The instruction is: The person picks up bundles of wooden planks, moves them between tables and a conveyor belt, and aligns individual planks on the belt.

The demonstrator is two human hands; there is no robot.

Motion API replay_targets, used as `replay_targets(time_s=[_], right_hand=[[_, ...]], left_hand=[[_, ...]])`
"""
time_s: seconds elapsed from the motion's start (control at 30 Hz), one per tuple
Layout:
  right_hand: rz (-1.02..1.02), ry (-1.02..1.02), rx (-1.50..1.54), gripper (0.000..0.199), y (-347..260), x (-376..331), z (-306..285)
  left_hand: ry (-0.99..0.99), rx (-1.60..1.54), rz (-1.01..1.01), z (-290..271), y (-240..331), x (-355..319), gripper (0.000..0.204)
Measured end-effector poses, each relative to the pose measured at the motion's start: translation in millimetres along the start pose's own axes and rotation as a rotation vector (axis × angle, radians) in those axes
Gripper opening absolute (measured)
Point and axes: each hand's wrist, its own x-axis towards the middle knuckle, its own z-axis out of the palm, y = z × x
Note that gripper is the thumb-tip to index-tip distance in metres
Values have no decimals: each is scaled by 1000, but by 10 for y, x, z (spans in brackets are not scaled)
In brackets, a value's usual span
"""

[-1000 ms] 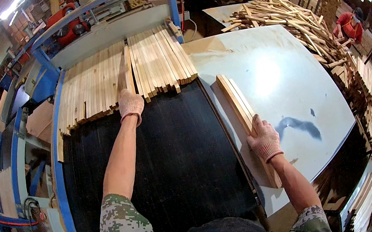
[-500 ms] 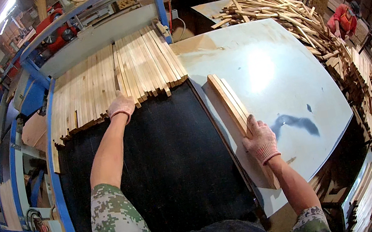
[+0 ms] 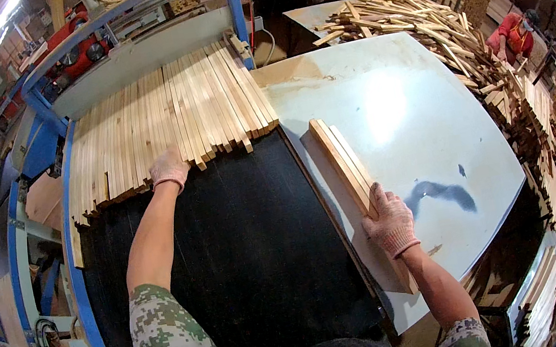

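Note:
A tight row of pale wooden strips (image 3: 165,111) lies side by side across the far part of a black conveyor belt (image 3: 233,254). My left hand (image 3: 169,169), in a pinkish work glove, is at the uneven near ends of these strips. Its fingers are blurred, so their grip is unclear. On the pale metal sheet (image 3: 427,97) to the right lies a short bundle of wooden strips (image 3: 343,159), set lengthwise. My gloved right hand (image 3: 389,219) is closed over the bundle's near part, thumb toward the belt.
A blue machine frame (image 3: 128,22) with a pale crossboard spans the belt's far end. Beyond the sheet sits a heap of loose wooden strips (image 3: 415,25). A co-worker in red (image 3: 513,38) is at the far right, near more stacked wood.
The narrow dark gap in the row has closed up. My left hand has shifted slightly left along the strip ends. My right hand stays on its bundle.

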Motion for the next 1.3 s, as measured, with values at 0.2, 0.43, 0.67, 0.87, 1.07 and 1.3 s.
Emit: replay_targets(time_s=[0.2,0.43,0.67,0.87,1.07,1.3], right_hand=[[-15,60,46,71,8,-46,-51],[-44,3,179,53,-602,420,-171],[123,-81,123,51,-455,682,-171],[168,91,230,49,-259,576,-69],[168,147,225,74,-287,157,-249],[132,488,569,76,138,-1128,-307]], left_hand=[[141,-228,53,-102,288,-569,57],[-101,-824,149,-188,-73,-1816,66],[-222,-1003,131,-162,-185,-2540,61],[-270,-990,33,-173,-278,-2923,58],[-469,-994,278,72,345,-3272,55],[-850,-1169,418,-67,899,-4039,59]])
